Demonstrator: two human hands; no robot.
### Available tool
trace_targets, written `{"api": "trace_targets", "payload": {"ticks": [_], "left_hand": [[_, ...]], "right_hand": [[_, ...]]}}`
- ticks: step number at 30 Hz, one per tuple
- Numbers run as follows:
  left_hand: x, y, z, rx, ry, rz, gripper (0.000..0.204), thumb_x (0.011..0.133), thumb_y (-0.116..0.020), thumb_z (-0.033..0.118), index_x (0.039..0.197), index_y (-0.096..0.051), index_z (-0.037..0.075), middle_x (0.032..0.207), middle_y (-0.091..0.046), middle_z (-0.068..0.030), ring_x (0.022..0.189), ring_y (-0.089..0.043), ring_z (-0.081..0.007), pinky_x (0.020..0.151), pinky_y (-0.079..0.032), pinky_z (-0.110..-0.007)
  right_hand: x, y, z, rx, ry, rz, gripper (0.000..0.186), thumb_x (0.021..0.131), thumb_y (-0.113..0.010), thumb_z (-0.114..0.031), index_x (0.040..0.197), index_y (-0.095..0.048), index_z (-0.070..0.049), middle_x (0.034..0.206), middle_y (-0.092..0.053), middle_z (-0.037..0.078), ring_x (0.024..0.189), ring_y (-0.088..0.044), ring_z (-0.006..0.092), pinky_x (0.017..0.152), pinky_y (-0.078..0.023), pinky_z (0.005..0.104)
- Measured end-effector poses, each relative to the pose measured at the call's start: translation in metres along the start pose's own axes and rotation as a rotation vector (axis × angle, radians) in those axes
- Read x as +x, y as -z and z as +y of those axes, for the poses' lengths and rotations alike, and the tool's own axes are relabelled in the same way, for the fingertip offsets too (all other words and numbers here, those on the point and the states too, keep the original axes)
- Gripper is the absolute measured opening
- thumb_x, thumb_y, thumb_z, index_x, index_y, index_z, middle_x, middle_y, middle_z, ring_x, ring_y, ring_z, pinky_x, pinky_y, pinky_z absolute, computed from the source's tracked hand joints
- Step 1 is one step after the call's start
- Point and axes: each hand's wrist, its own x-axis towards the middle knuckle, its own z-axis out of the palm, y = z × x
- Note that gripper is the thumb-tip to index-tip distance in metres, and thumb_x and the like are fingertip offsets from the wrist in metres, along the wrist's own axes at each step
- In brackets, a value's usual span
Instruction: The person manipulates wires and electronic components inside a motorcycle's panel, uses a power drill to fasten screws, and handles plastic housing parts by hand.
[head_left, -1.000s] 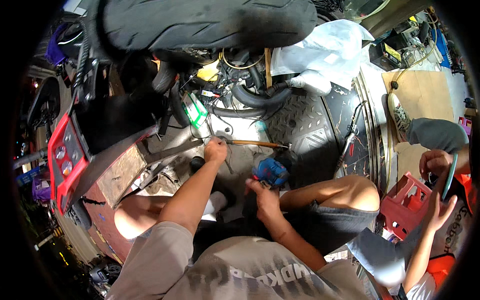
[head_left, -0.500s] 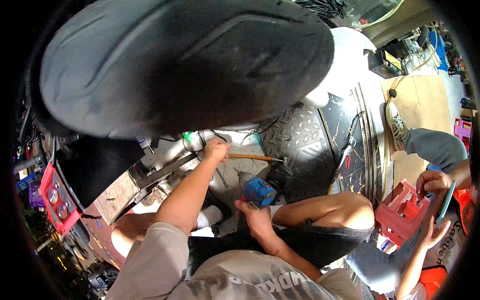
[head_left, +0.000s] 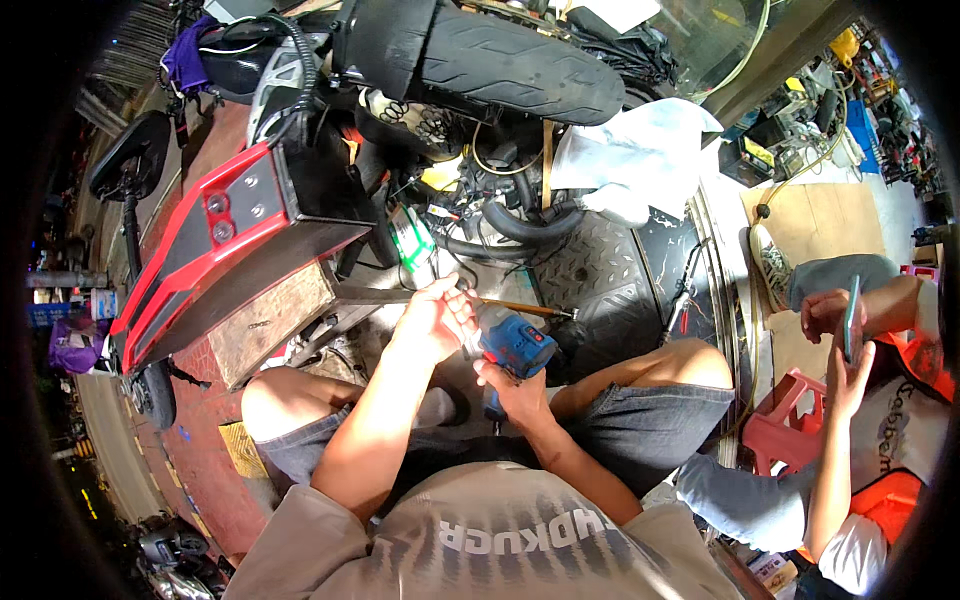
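My right hand (head_left: 515,395) is wrapped round the grip of a blue cordless power driver (head_left: 518,343), held over my lap with its nose pointing up and left. At that nose is my left hand (head_left: 438,318), palm partly turned up and fingers curled in; whatever lies in them is too small to make out. Just beyond the driver, the wooden handle of a hammer (head_left: 530,307) lies across the floor, partly hidden behind the tool. A green-and-white packet (head_left: 410,238) rests beyond my left hand.
A black tire (head_left: 520,68) hangs over loose hoses and cables ahead. To the left stand a red-and-black vehicle panel (head_left: 215,235) and a wooden block (head_left: 275,320). A white cloth (head_left: 635,155) drapes at the right. A person holding a phone (head_left: 853,320) sits near a red stool (head_left: 785,420).
My view has pulled back from the tire, which filled the top before. My left hand has left the hammer handle's end and come to the driver's nose. The driver has risen slightly.
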Motion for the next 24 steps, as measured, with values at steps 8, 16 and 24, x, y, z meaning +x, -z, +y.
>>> {"api": "trace_targets", "payload": {"ticks": [8, 16, 24], "left_hand": [[-0.038, -0.003, -0.002, -0.051, -0.064, -0.034, 0.023, 0.109, -0.069, 0.028, 0.092, -0.069, 0.012, 0.087, -0.078, -0.0059, 0.070, -0.069, -0.0172, 0.068, -0.056, -0.037], [-0.059, -0.002, -0.004, -0.102, -0.076, -0.033, 0.022, 0.111, -0.068, 0.028, 0.096, -0.069, 0.013, 0.086, -0.078, -0.0059, 0.070, -0.070, -0.0180, 0.068, -0.060, -0.038], [-0.071, -0.002, -0.009, -0.070, -0.147, -0.061, 0.023, 0.113, -0.067, 0.032, 0.099, -0.067, 0.013, 0.086, -0.078, -0.0044, 0.069, -0.070, -0.0164, 0.067, -0.060, -0.037]], "right_hand": [[-0.018, -0.006, -0.009, 0.088, 0.031, -0.114, 0.033, 0.093, -0.086, -0.003, 0.122, -0.070, 0.001, 0.097, -0.074, 0.005, 0.077, -0.071, 0.0146, 0.070, -0.057, 0.0321], [-0.031, -0.009, -0.012, 0.078, 0.039, -0.160, 0.029, 0.094, -0.084, -0.001, 0.120, -0.070, 0.000, 0.095, -0.074, 0.004, 0.077, -0.070, 0.0139, 0.070, -0.056, 0.0309], [-0.039, -0.013, -0.017, 0.043, 0.111, -0.159, 0.029, 0.093, -0.084, 0.002, 0.117, -0.070, 0.001, 0.095, -0.073, 0.005, 0.077, -0.070, 0.0146, 0.070, -0.056, 0.0310]]}}
